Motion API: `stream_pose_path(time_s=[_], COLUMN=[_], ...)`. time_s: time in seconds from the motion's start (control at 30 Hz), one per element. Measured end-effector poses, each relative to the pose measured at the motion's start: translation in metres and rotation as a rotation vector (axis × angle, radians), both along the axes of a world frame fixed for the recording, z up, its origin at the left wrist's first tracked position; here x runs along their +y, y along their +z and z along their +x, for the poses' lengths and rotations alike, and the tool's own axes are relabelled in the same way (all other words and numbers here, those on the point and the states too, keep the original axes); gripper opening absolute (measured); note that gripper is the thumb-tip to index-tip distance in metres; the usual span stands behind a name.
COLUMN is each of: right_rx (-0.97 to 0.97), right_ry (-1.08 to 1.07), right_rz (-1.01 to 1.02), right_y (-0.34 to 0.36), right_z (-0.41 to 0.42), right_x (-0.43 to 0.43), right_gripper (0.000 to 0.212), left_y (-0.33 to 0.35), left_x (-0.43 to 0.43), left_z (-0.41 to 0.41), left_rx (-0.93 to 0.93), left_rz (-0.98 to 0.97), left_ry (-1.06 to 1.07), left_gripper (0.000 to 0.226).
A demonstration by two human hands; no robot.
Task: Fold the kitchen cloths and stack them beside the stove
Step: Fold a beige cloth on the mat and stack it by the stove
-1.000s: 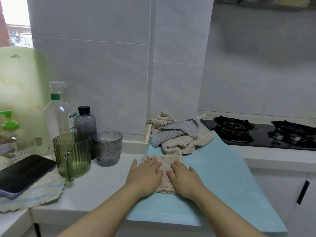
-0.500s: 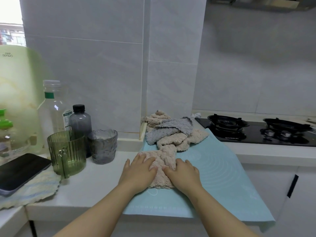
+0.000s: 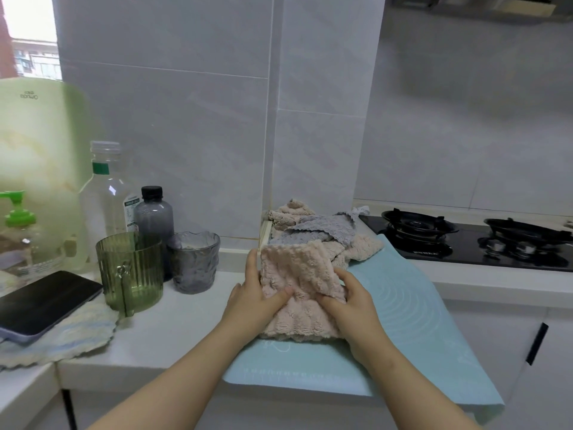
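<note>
Pink cloth (image 3: 297, 274) — pinched by left hand (image 3: 254, 301) and right hand (image 3: 350, 301), half lifted.

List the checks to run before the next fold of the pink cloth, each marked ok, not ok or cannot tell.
1. Left hand grips the pink cloth: ok.
2. Right hand grips it too: ok.
3. Cloth rests on the blue mat: ok.
4. Cloth edges line up: cannot tell.
5. Neat stack begun beside the stove: not ok; only a loose pile of cloths lies there.
</note>
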State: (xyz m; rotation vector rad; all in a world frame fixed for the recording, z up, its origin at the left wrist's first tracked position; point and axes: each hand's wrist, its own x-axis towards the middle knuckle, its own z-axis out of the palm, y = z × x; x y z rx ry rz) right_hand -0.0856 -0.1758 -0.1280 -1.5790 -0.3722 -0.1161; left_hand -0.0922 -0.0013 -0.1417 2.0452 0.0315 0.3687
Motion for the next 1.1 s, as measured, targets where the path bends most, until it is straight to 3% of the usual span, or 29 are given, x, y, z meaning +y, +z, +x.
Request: stream_pose_path(time_s=[0.1, 0.3, 0.4, 0.53, 0.6, 0.7, 0.8, 0.87, 0.93, 1.0, 1.1], right_rx=[0.073, 0.142, 0.171, 0.262, 0.3, 0.338, 0.397, 0.437, 0.449, 0.434, 0.415], right_ry=[0.032, 0.072, 0.091, 0.077, 0.086, 0.168, 0.378, 0.478, 0.505, 0.482, 0.413], right_rz=[0.091, 0.265, 0.335, 0.388, 0.399, 0.464, 0.576, 0.653, 0.722, 0.757, 0.702], right_y=[0.0, 0.0, 0.0, 0.001, 0.001, 0.003, 0.002, 0.0, -0.002, -0.003, -0.003], right_z=[0.002, 0.004, 0.005, 0.004, 0.005, 0.006, 0.006, 0.007, 0.011, 0.014, 0.012], right_x=[-0.002, -0.006, -0.009, -0.012, -0.013, -0.016, -0.018, -0.02, -0.023, -0.024, -0.021], right_gripper=[0.037, 0.055, 0.055, 0.033, 0.026, 0.032, 0.059, 0.083, 0.103, 0.108, 0.105], left_y=[0.001, 0.006, 0.004, 0.001, 0.002, 0.011, 0.025, 0.027, 0.03, 0.033, 0.034], left_x=[0.003, -0.002, -0.003, 0.0, 0.0, -0.005, -0.012, -0.016, -0.024, -0.031, -0.028], left_z=[-0.003, -0.006, -0.003, 0.001, 0.001, 0.001, 0.003, 0.011, 0.016, 0.013, 0.005], left_rx=[-0.058, 0.012, 0.11, 0.193, 0.22, 0.253, 0.285, 0.24, 0.184, 0.191, 0.266], left_rz=[-0.242, -0.097, 0.01, 0.015, 0.021, 0.065, 0.156, 0.035, -0.206, -0.489, -0.8], left_ry=[-0.071, -0.141, -0.142, -0.12, -0.111, -0.054, -0.04, -0.095, -0.154, -0.139, -0.079], left_gripper=[0.079, 0.065, 0.075, 0.104, 0.109, 0.081, 0.064, 0.073, 0.075, 0.08, 0.054])
